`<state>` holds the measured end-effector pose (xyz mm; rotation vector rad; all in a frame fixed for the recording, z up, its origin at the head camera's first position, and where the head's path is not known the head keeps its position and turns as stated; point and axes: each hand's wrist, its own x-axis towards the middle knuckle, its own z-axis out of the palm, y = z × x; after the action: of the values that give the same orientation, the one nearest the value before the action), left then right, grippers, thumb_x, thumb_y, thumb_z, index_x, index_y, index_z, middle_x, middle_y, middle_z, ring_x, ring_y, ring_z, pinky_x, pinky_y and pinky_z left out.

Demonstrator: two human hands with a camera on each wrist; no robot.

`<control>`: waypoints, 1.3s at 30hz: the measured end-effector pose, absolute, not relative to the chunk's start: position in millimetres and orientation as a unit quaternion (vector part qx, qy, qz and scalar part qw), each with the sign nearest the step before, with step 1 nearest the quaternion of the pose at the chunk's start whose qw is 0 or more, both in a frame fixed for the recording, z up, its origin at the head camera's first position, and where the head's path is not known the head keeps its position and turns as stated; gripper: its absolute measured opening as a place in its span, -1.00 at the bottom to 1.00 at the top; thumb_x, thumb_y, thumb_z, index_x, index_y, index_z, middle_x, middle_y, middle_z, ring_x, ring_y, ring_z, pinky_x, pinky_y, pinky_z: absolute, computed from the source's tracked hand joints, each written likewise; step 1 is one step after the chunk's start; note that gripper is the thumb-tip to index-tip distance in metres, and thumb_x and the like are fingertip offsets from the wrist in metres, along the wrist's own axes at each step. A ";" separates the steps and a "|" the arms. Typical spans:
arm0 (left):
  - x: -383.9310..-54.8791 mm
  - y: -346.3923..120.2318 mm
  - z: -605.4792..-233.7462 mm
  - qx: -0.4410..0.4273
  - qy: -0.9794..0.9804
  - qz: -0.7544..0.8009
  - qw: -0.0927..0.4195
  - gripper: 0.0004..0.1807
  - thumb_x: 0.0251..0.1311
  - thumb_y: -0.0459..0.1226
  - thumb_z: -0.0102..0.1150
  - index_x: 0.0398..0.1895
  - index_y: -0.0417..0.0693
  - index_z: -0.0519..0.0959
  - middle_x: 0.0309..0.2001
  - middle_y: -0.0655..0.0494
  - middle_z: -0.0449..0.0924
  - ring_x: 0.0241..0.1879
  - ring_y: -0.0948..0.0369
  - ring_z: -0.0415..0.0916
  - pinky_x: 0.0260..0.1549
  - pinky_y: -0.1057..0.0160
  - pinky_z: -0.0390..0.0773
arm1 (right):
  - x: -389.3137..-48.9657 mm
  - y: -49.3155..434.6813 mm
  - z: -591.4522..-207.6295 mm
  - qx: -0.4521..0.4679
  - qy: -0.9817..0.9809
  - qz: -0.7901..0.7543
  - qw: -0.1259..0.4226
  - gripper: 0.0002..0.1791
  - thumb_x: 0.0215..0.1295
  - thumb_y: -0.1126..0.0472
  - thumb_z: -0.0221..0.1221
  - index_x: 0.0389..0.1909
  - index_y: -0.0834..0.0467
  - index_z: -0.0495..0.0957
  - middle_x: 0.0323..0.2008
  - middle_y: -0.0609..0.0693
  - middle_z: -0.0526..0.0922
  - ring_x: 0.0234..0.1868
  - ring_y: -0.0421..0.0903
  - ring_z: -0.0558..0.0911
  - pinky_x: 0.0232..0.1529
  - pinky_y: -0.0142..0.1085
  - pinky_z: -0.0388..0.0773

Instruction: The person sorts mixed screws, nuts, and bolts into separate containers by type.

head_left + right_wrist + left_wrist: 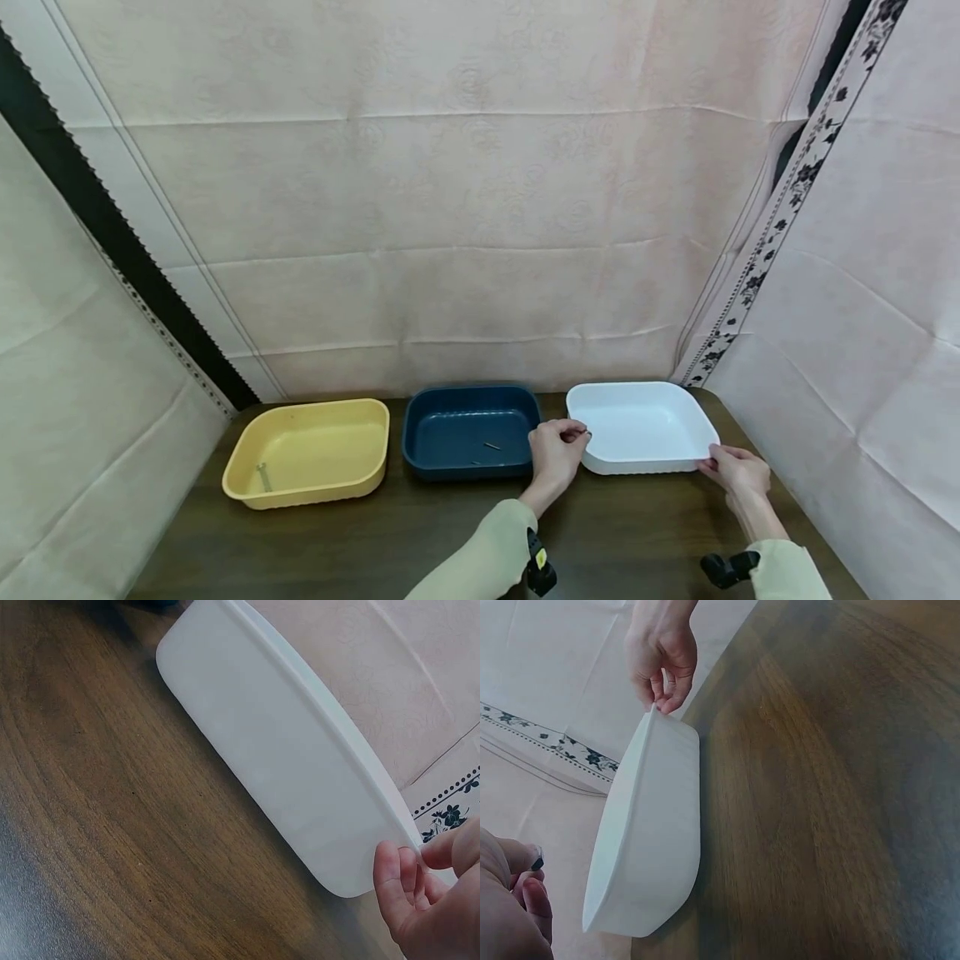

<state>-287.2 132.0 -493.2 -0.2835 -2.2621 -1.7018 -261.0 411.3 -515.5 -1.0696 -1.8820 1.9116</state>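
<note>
My left hand (557, 457) is over the gap between the blue tray (471, 477) and the white tray (641, 467). It pinches a small metal piece (537, 859) between thumb and fingers; only a dark, shiny end shows, so I cannot tell its kind. With thumb and fingers, my right hand (738, 472) grips the white tray's rim at the front right corner, also seen in the right wrist view. Inside the white tray nothing shows in the head view. The blue tray holds a thin brass-coloured pin or screw (492, 446) and another small one (476, 463).
At the left stands a yellow tray (307, 492) with a silver bolt (263, 477) in it. All three trays are in a row on a dark wooden table (315, 550). Pale cloth (465, 208) hangs close behind and at both sides.
</note>
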 end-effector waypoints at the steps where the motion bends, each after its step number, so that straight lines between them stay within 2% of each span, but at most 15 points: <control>1: -288.0 134.3 -493.5 -0.098 -0.787 -0.591 0.146 -0.96 0.06 -0.42 0.49 -0.43 -0.17 0.77 -0.54 0.29 0.62 -0.50 0.42 0.45 -0.48 0.45 0.51 | -261.2 411.6 -515.5 -0.366 -0.646 0.658 0.127 -0.60 0.45 0.31 0.11 0.16 0.49 0.33 -0.41 0.08 0.52 -0.56 -0.19 0.67 -0.20 -0.22 0.69; 8: -292.6 147.0 -498.4 -0.091 -0.794 -0.586 0.136 -0.96 0.06 -0.43 0.48 -0.43 -0.17 0.77 -0.55 0.32 0.58 -0.50 0.42 0.43 -0.47 0.43 0.51 | -260.1 410.8 -515.9 -0.355 -0.641 0.668 0.130 -0.59 0.44 0.31 0.12 0.15 0.50 0.32 -0.46 0.06 0.53 -0.55 -0.19 0.67 -0.23 -0.24 0.70; 14: -293.8 156.1 -504.4 -0.112 -0.801 -0.567 0.156 -0.95 0.05 -0.42 0.47 -0.47 -0.15 0.76 -0.56 0.29 0.60 -0.53 0.44 0.45 -0.50 0.45 0.50 | -259.7 409.5 -519.5 -0.347 -0.639 0.669 0.155 -0.63 0.39 0.37 0.11 0.09 0.54 0.33 -0.52 0.05 0.52 -0.60 -0.20 0.65 -0.33 -0.27 0.70; 24: -294.6 170.3 -518.7 -0.133 -0.802 -0.562 0.151 -0.94 0.05 -0.45 0.46 -0.48 -0.15 0.76 -0.55 0.26 0.59 -0.53 0.44 0.47 -0.50 0.48 0.51 | -258.0 406.1 -520.2 -0.336 -0.645 0.667 0.164 -0.62 0.41 0.39 0.09 0.11 0.58 0.32 -0.53 0.06 0.54 -0.59 -0.20 0.65 -0.38 -0.31 0.70; 39: -296.7 172.9 -524.2 -0.115 -0.815 -0.541 0.172 -0.95 0.07 -0.45 0.46 -0.42 -0.16 0.77 -0.54 0.27 0.56 -0.50 0.39 0.47 -0.50 0.42 0.53 | -257.9 406.2 -520.2 -0.343 -0.639 0.669 0.160 -0.62 0.42 0.37 0.09 0.12 0.54 0.33 -0.49 0.05 0.52 -0.57 -0.22 0.65 -0.37 -0.34 0.69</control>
<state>-296.7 172.9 -524.2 -0.3261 -2.3138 -1.5364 -257.9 406.2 -520.2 -0.9800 -1.8267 1.9131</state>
